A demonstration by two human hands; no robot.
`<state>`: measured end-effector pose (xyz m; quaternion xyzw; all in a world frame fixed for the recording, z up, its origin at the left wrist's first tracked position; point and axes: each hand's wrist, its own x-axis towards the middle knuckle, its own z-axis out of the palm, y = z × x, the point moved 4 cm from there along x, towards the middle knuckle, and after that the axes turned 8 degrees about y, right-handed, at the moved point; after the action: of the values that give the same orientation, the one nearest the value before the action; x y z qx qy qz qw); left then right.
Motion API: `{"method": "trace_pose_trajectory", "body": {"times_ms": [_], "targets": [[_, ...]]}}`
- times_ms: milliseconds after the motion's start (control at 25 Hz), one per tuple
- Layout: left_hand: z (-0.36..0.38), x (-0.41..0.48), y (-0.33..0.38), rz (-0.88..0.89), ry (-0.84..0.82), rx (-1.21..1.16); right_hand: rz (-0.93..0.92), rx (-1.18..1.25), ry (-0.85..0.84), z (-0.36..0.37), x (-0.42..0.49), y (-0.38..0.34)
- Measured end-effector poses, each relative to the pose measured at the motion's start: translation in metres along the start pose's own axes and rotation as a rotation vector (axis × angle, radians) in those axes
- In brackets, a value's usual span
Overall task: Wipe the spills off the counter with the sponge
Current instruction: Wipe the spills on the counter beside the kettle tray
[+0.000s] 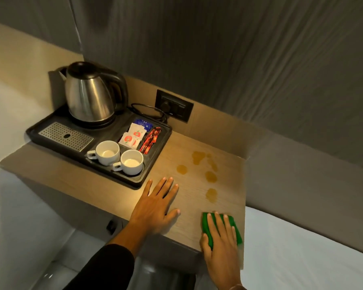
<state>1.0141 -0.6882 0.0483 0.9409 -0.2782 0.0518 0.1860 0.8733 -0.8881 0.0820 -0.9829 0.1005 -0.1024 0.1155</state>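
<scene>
Head view: right hand [220, 245] presses the sponge [206, 226] flat, fingers [218, 222] straight, thumb perhaps hooking its edge; left hand [155, 208] splayed on the tabletop [189, 220]. Spills [211, 176] wait ahead: next, push forward through them.

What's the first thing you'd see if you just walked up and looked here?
The bright green sponge under the right hand, at the near edge of the counter, jumps out. Beyond it lie brownish spills. A shiny kettle stands on the black tray, back left.

Wood, steel, plastic
Matt pale wood-grain counter [122, 193]; brushed shiny steel kettle [88, 97]; black matt plastic tray [153, 153]; glossy white cups [107, 152]; perforated metal grille [66, 136].
</scene>
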Motion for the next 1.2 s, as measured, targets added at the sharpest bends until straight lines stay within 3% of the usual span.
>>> {"method": "trace_pose_trajectory", "body": {"times_ms": [80, 240, 440, 560, 640, 760, 880, 960, 1080, 1200], "targets": [[0.001, 0.000, 0.000, 0.009, 0.010, -0.012, -0.058, 0.024, 0.007, -0.004, -0.006, 0.026], [0.001, 0.002, -0.003, 0.025, 0.027, -0.007, 0.188, 0.154, 0.032, -0.001, 0.056, 0.038], [0.000, 0.000, -0.001, 0.020, 0.034, -0.007, -0.124, 0.134, -0.038, 0.013, 0.030, 0.035], [-0.002, 0.000, -0.002, 0.019, 0.043, -0.022, -0.019, 0.151, 0.007, 0.004, 0.055, 0.064], [-0.004, 0.001, -0.001, 0.029, 0.045, -0.010, 0.090, 0.160, 0.041, 0.003, 0.103, 0.048], [-0.004, 0.000, -0.001, 0.020, 0.059, -0.015, -0.041, 0.200, -0.030, 0.017, 0.107, 0.016], [-0.002, 0.000, -0.001, 0.013, 0.055, -0.025, -0.177, 0.171, -0.052, 0.010, 0.070, 0.058], [-0.001, 0.001, -0.002, 0.007, 0.043, -0.023, -0.094, 0.167, -0.015, 0.007, 0.100, 0.078], [-0.002, 0.002, -0.002, 0.007, 0.009, -0.020, 0.072, 0.172, 0.003, 0.012, 0.175, 0.049], [-0.004, 0.001, 0.000, -0.005, 0.008, -0.038, -0.109, 0.218, -0.057, 0.029, 0.158, 0.035]]}}
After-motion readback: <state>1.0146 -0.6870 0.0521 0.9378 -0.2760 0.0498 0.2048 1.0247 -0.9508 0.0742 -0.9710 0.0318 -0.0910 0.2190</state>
